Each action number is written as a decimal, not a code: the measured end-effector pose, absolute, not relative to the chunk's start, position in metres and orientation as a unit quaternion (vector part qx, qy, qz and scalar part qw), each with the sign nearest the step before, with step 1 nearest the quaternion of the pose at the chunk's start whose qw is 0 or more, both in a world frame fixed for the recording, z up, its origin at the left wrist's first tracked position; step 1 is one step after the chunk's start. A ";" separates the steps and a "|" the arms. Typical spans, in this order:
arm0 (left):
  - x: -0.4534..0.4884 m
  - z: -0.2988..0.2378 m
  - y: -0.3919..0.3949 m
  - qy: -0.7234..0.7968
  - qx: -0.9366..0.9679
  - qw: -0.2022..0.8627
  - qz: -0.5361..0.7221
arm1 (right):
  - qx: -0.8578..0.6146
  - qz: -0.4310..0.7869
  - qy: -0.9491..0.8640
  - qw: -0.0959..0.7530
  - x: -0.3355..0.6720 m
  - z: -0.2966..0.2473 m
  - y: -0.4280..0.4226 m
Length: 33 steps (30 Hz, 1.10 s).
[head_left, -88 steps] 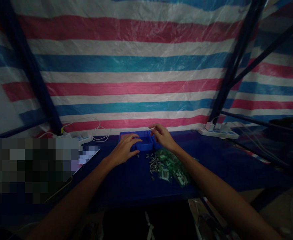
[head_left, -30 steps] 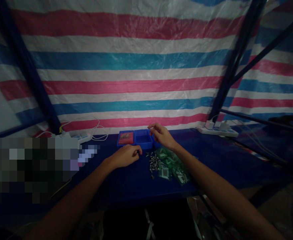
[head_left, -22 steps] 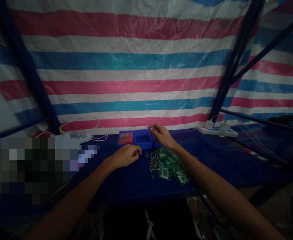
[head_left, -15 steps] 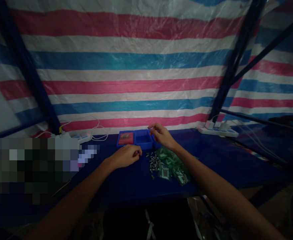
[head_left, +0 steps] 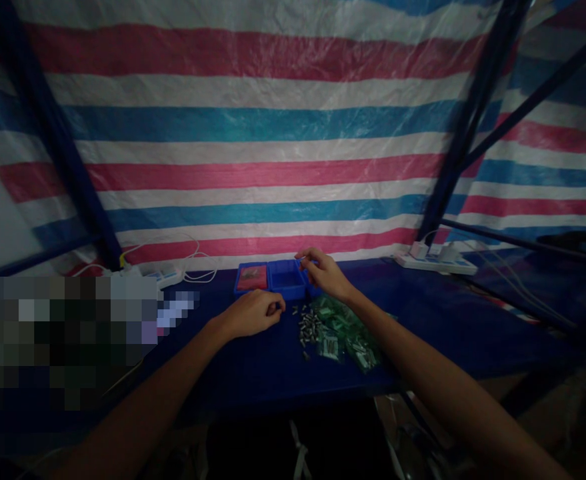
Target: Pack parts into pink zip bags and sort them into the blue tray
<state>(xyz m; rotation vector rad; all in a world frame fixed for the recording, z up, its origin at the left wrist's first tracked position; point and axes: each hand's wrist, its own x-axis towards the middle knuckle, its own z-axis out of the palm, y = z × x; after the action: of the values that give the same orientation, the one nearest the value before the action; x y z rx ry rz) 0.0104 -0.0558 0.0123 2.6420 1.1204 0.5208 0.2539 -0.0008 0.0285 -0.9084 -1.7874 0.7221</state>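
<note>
The left hand (head_left: pixel 251 313) is rested on the blue table (head_left: pixel 447 320) with the forearm stretched forward and its grip clenched in a loose fist. The right hand (head_left: pixel 325 272) is held over the right end of the blue compartment tray (head_left: pixel 285 279), fingers curled leftward; whether its grip is closed cannot be told. The tray is set far back on the table, long axis left to right. Small metal cylinders (head_left: pixel 309 327) are heaped just beside green packets (head_left: pixel 347 333).

Left hand (head_left: pixel 249 313) curled on dark blue tabletop (head_left: pixel 253 363); right hand (head_left: pixel 325 272) over blue compartment tray (head_left: pixel 273 279); small metal parts (head_left: pixel 309 325), green bags (head_left: pixel 345 330) beside.
</note>
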 end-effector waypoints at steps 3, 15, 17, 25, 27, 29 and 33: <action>0.011 0.015 -0.058 0.386 0.900 0.109 0.168 | -0.373 0.298 -0.732 0.486 0.254 0.028 -0.001; 0.008 0.017 -0.058 0.385 0.900 0.123 0.164 | -0.363 0.294 -0.738 0.486 0.254 0.029 -0.001; 0.008 0.015 -0.057 0.385 0.900 0.123 0.162 | -0.365 0.294 -0.737 0.487 0.254 0.028 0.000; 0.008 0.011 -0.052 0.377 0.901 0.124 0.175 | -0.372 0.304 -0.726 0.491 0.253 0.029 -0.002; 0.007 0.009 -0.050 0.378 0.900 0.122 0.178 | -0.370 0.308 -0.727 0.490 0.253 0.030 -0.003; 0.005 0.007 -0.048 0.378 0.901 0.118 0.179 | -0.366 0.309 -0.729 0.489 0.253 0.031 -0.004; 0.003 0.006 -0.047 0.377 0.902 0.111 0.179 | -0.361 0.307 -0.732 0.490 0.252 0.032 -0.005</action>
<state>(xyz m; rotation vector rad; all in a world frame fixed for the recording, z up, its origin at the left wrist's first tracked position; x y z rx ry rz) 0.0034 -0.0475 0.0064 2.6493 1.1083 0.5249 0.2523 -0.0050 0.0321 -0.8770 -1.7789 0.7448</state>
